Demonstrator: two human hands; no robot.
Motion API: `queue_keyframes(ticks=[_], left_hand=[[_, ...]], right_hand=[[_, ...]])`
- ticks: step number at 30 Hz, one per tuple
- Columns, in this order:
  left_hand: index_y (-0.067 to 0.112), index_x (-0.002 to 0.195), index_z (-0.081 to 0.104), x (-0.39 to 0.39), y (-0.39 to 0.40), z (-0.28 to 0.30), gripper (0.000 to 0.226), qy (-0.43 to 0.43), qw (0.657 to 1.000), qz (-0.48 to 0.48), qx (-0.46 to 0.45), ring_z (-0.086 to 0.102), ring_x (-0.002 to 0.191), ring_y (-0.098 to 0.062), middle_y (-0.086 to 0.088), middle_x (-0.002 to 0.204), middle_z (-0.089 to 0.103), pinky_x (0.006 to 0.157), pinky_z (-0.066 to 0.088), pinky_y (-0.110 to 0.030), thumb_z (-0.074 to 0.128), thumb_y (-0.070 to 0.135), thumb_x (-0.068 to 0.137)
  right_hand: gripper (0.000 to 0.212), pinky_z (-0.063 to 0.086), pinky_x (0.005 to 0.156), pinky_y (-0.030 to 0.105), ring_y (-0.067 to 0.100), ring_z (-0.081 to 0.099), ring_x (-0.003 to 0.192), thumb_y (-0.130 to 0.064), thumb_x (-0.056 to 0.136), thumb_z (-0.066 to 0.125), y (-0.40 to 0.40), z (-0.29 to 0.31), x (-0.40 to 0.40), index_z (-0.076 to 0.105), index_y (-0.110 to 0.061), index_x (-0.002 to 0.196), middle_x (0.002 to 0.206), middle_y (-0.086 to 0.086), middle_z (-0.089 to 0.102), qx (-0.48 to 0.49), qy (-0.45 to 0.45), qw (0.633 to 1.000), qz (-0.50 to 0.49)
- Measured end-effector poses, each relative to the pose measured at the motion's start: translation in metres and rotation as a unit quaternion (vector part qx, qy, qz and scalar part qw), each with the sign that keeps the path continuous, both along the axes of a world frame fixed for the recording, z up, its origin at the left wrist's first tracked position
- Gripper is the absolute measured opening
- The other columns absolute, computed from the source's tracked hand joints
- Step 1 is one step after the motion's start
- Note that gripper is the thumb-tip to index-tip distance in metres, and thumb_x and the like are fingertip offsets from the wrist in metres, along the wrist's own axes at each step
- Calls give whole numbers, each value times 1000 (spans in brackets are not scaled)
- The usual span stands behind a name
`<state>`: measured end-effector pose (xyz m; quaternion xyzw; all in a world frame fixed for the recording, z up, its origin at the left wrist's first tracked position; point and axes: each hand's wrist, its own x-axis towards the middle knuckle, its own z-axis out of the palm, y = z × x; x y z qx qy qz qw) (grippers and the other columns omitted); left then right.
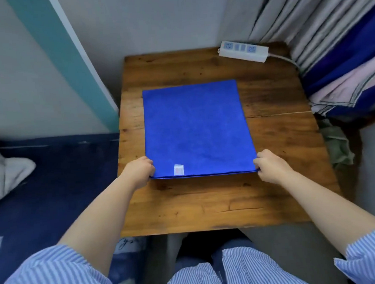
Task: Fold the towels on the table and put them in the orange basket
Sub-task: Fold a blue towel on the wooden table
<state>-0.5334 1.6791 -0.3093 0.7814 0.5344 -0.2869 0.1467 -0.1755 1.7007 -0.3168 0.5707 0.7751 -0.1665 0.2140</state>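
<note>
- Pinching the near-left corner: left hand (140,170).
- Blue rectangular microfibre towel (196,128), flat at the centre of the wooden table (208,206); judged light, limp, non-slip; best held by its corners.
- Right hand (269,164) pinches the near-right corner.

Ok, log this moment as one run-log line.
stage: folding | blue towel: flat on wooden table | left hand: pinches near-left corner | right hand: pinches near-right corner | basket: unseen
</note>
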Motion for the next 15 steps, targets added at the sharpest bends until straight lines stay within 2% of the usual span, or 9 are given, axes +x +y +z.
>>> queue_keyframes(ticks=[3, 10, 13, 15], left_hand=[[13, 106, 62, 2, -14, -14, 22, 21, 999, -14, -29, 43, 118, -17, 0, 120, 55, 83, 49, -27, 50, 9, 88], [13, 114, 59, 3, -36, -31, 25, 37, 996, -21, -79, 43, 117, -19, -2, 124, 52, 87, 49, -28, 49, 12, 90], [13, 117, 58, 7, -35, -33, 32, 54, 989, -54, -130, 42, 117, -21, -2, 126, 49, 87, 45, -29, 53, 28, 90], [14, 116, 59, 9, -27, -30, 41, 63, 985, -57, -150, 46, 113, -21, -2, 122, 53, 85, 41, -29, 46, 44, 92]], right_hand=[[23, 40, 82, 31, 23, 42, 112, -8, 86, 43, -9, -8, -1, 59, -8, 103, 110, 7, 53, -13, -43, 997, 69], [27, 40, 84, 31, 25, 44, 112, -7, 87, 40, -23, -19, -8, 58, -9, 108, 114, 8, 56, -71, -118, 974, 181], [26, 43, 84, 32, 26, 49, 111, -14, 87, 45, -20, -19, -8, 61, -9, 107, 114, 9, 59, -144, -141, 960, 196], [24, 45, 78, 31, 26, 55, 105, -27, 87, 49, -9, -18, -8, 64, -11, 98, 110, 9, 63, -180, -115, 963, 164]])
